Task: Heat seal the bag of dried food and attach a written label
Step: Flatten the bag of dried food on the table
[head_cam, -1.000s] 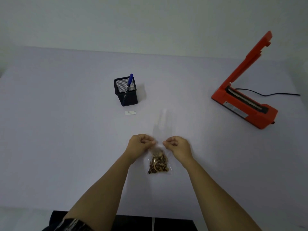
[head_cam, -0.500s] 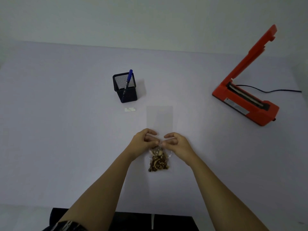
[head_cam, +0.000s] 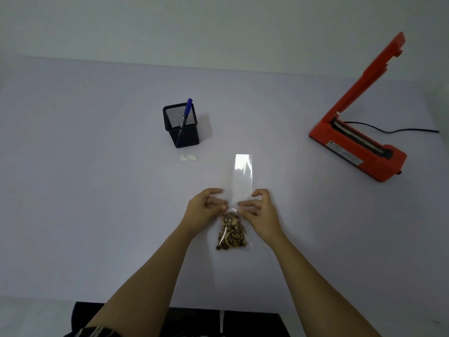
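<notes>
Left hand (head_cam: 204, 210) and right hand (head_cam: 261, 211) pinched the clear bag (head_cam: 243, 176) at either edge, just above the dried food (head_cam: 230, 233). Bag lay near centre of table (head_cam: 97, 190); heat sealer (head_cam: 359, 147) far right, lid raised.

The bag (head_cam: 240, 176) is being held toward the table's (head_cam: 85, 203) front edge, midway across. The label (head_cam: 188, 157) is lying behind-left, before the pen holder (head_cam: 184, 132); the heat sealer (head_cam: 357, 147) is sitting by the right edge.

A pale table (head_cam: 85, 190) meets a plain white wall (head_cam: 194, 27).
</notes>
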Demonstrator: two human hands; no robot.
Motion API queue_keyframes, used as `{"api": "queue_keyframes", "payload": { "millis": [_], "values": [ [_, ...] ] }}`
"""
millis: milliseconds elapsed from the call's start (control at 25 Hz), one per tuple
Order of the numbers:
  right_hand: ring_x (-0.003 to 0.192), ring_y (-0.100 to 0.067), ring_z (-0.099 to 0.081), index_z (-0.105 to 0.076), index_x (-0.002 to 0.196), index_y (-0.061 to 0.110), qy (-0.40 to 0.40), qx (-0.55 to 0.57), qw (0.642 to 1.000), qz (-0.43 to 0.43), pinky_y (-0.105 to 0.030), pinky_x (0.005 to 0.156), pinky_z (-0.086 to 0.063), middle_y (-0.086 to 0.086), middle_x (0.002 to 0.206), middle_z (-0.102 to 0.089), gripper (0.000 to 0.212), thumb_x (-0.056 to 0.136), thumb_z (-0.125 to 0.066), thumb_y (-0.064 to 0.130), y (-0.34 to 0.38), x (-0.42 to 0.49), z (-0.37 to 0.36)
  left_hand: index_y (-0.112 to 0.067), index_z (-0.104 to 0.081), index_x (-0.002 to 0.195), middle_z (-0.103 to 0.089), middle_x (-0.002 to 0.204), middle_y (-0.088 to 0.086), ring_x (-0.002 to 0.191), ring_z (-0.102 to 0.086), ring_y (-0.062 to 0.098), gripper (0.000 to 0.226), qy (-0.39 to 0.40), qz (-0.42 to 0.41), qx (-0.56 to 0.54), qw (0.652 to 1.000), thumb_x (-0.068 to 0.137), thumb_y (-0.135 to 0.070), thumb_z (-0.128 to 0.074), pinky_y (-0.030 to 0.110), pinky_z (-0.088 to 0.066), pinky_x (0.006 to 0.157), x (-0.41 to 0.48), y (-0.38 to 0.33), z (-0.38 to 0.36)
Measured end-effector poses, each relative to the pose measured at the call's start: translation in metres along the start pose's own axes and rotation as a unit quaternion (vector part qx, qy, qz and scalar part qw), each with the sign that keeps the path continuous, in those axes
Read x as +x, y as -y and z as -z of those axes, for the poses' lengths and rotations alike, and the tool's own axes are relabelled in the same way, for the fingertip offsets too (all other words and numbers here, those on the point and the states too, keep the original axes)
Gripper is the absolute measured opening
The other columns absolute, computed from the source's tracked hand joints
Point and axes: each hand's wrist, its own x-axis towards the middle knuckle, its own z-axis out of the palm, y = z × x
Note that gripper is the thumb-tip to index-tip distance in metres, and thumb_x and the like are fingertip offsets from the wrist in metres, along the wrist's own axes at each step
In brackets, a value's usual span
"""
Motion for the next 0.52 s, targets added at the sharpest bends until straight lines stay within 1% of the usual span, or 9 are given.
{"api": "queue_keyframes", "payload": {
  "millis": [80, 120, 160, 200, 280, 320, 440, 480, 520],
  "values": [
    [0.080, -0.017, -0.068, -0.037, 0.096, 0.024, -0.027, 0.013, 0.999, 0.016, -0.020, 0.068, -0.054, 0.000, 0.104, -0.064, 0.042, 0.080, -0.068, 0.002, 0.000, -0.003, -0.004, -0.023, -0.046, 0.121, -0.067, 0.094, 0.001, 0.082, -0.068, 0.016, 0.052, -0.050, -0.020, 0.021, 0.998, 0.078, -0.012, -0.074, 0.027, -0.057, 0.076, -0.002, -0.001, -0.005],
    [0.078, -0.017, -0.067, -0.039, 0.093, 0.027, -0.038, 0.003, 0.999, 0.028, -0.019, 0.067, -0.054, 0.002, 0.104, -0.063, 0.039, 0.081, -0.068, 0.003, 0.000, -0.004, -0.005, -0.025, -0.042, 0.119, -0.065, 0.094, -0.001, 0.081, -0.068, 0.014, 0.053, -0.067, -0.030, 0.026, 0.997, 0.079, -0.013, -0.073, 0.021, -0.056, 0.072, -0.004, -0.001, -0.008],
    [0.078, -0.016, -0.066, -0.045, 0.090, 0.030, -0.044, -0.015, 0.998, 0.039, -0.017, 0.067, -0.053, 0.005, 0.103, -0.063, 0.036, 0.082, -0.067, 0.004, -0.001, -0.004, -0.007, -0.026, -0.042, 0.115, -0.063, 0.094, -0.004, 0.079, -0.067, 0.013, 0.048, -0.079, -0.044, 0.038, 0.995, 0.080, -0.012, -0.071, 0.016, -0.054, 0.069, -0.005, 0.000, -0.011],
    [0.080, -0.015, -0.064, -0.051, 0.088, 0.032, -0.044, -0.032, 0.997, 0.047, -0.015, 0.068, -0.051, 0.007, 0.100, -0.064, 0.032, 0.082, -0.067, 0.006, -0.002, -0.004, -0.007, -0.025, -0.047, 0.109, -0.063, 0.092, -0.006, 0.079, -0.066, 0.011, 0.039, -0.088, -0.064, 0.061, 0.992, 0.081, -0.010, -0.069, 0.015, -0.053, 0.068, -0.006, 0.002, -0.012],
    [0.086, -0.013, -0.063, -0.060, 0.094, 0.031, -0.035, -0.049, 0.997, 0.044, -0.013, 0.073, -0.049, 0.012, 0.098, -0.065, 0.025, 0.083, -0.066, 0.010, -0.005, -0.004, -0.008, -0.017, -0.063, 0.094, -0.064, 0.085, -0.008, 0.080, -0.064, 0.008, 0.019, -0.100, -0.113, 0.116, 0.982, 0.082, -0.004, -0.066, 0.020, -0.050, 0.072, -0.007, 0.007, -0.014],
    [0.090, -0.011, -0.063, -0.061, 0.100, 0.030, -0.028, -0.047, 0.998, 0.034, -0.016, 0.078, -0.049, 0.013, 0.100, -0.065, 0.025, 0.084, -0.066, 0.012, -0.007, -0.003, -0.008, -0.013, -0.068, 0.090, -0.065, 0.084, -0.007, 0.081, -0.063, 0.007, 0.014, -0.101, -0.126, 0.131, 0.978, 0.081, -0.002, -0.066, 0.022, -0.050, 0.074, -0.008, 0.010, -0.014],
    [0.096, -0.006, -0.062, -0.062, 0.112, 0.023, -0.002, -0.033, 0.999, -0.003, -0.024, 0.088, -0.051, 0.010, 0.106, -0.065, 0.025, 0.087, -0.062, 0.017, -0.012, -0.002, -0.006, -0.009, -0.072, 0.095, -0.069, 0.090, -0.002, 0.085, -0.063, 0.013, 0.015, -0.099, -0.133, 0.154, 0.974, 0.083, -0.003, -0.065, 0.023, -0.051, 0.080, -0.007, 0.012, -0.012],
    [0.093, -0.002, -0.062, -0.062, 0.113, 0.019, 0.002, -0.037, 0.999, -0.005, -0.022, 0.087, -0.051, 0.010, 0.104, -0.065, 0.025, 0.088, -0.061, 0.016, -0.013, -0.002, -0.005, -0.009, -0.072, 0.096, -0.070, 0.092, 0.000, 0.086, -0.063, 0.014, 0.016, -0.098, -0.140, 0.166, 0.971, 0.083, -0.003, -0.065, 0.023, -0.051, 0.081, -0.007, 0.013, -0.012],
    [0.087, 0.002, -0.062, -0.062, 0.113, 0.016, -0.001, -0.055, 0.998, 0.001, -0.017, 0.083, -0.051, 0.010, 0.101, -0.065, 0.025, 0.089, -0.060, 0.013, -0.012, -0.002, -0.004, -0.009, -0.072, 0.097, -0.071, 0.094, 0.002, 0.088, -0.063, 0.014, 0.016, -0.100, -0.151, 0.185, 0.966, 0.083, -0.004, -0.066, 0.024, -0.051, 0.081, -0.006, 0.014, -0.012]
  ]
}}
